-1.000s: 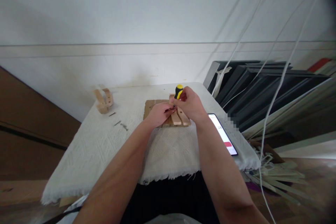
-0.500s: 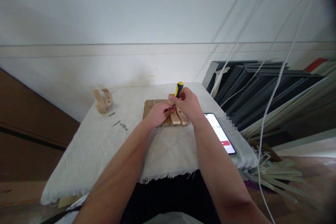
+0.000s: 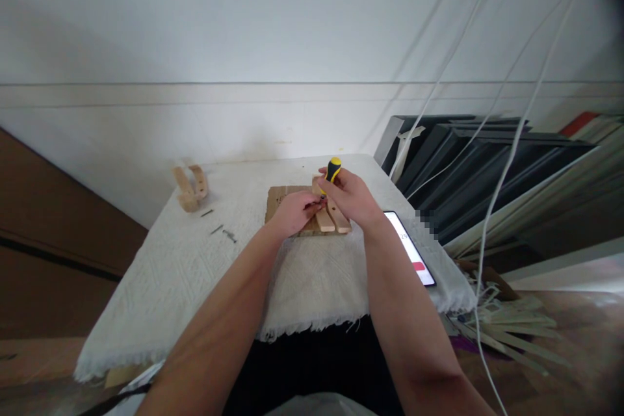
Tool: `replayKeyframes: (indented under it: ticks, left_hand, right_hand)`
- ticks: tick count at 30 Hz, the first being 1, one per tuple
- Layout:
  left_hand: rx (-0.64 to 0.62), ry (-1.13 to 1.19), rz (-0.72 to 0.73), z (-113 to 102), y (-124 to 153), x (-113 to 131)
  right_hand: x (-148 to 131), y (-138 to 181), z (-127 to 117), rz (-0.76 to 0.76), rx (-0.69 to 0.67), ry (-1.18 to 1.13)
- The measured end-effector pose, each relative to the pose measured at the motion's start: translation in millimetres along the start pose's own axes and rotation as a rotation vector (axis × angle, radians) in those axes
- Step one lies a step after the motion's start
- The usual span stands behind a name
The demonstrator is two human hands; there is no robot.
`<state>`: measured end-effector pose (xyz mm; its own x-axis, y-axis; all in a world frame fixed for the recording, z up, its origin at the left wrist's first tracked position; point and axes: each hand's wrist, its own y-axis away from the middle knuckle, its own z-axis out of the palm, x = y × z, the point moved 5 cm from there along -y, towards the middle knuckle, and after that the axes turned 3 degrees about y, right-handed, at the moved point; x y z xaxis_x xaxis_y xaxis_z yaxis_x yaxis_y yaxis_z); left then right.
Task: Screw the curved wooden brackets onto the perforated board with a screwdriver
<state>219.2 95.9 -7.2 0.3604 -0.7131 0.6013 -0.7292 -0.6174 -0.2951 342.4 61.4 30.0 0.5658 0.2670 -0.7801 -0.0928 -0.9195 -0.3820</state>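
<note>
Standing nearly upright over pale, curved wooden pieces (image 3: pixel 325 221), the yellow-and-black screwdriver (image 3: pixel 333 170) sits clamped in the right hand (image 3: pixel 353 196); the left hand (image 3: pixel 294 210) bunches at its lower end, grip too hidden to tell. Below, rough-edged cardboard (image 3: pixel 273 198); a wide stretch of woven cloth (image 3: pixel 160 292), fringed in front, separates it from thin metal screws (image 3: pixel 216 229) leftward.

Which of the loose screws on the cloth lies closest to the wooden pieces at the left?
The farthest-back screw, just beside those wooden pieces; the other screws lie closer to the camera.
</note>
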Motion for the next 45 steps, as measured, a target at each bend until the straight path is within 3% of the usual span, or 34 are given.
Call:
replayKeyframes:
  ticks: [3, 7, 12, 14, 21, 23, 28, 35, 45]
  left_hand:
    - [-0.002, -0.016, 0.001, 0, 0, 0]
    - [0.002, -0.006, -0.004, 0, 0, 0]
    - [0.0, -0.001, -0.014, 0, 0, 0]
    - [-0.001, -0.009, -0.015, 0, 0, 1]
    - [-0.008, 0.003, -0.029, 0, -1, 0]
    - [-0.014, 0.009, -0.033, 1, -1, 0]
    - [-0.021, 0.022, -0.061, 0, -1, -1]
    - [-0.029, 0.088, -0.074, 1, 0, -2]
    - [-0.031, 0.033, -0.077, 0, 1, -1]
  right_hand:
    - [1, -1, -1, 0.0, -0.031, 0.021]
    - [4, -1, -5, 0.092, 0.121, 0.151]
    - [2, 1, 5, 0.036, -0.11, -0.136]
    - [2, 1, 4, 0.015, -0.143, -0.174]
    - [4, -2, -3, 0.093, 0.128, 0.152]
    - [3, 0, -2, 0.102, 0.103, 0.141]
    - [-4, 1, 1, 0.007, -0.114, -0.075]
    - [7, -2, -4, 0.09, 0.005, 0.007]
    - [15, -2, 2, 0.093, -0.022, 0.058]
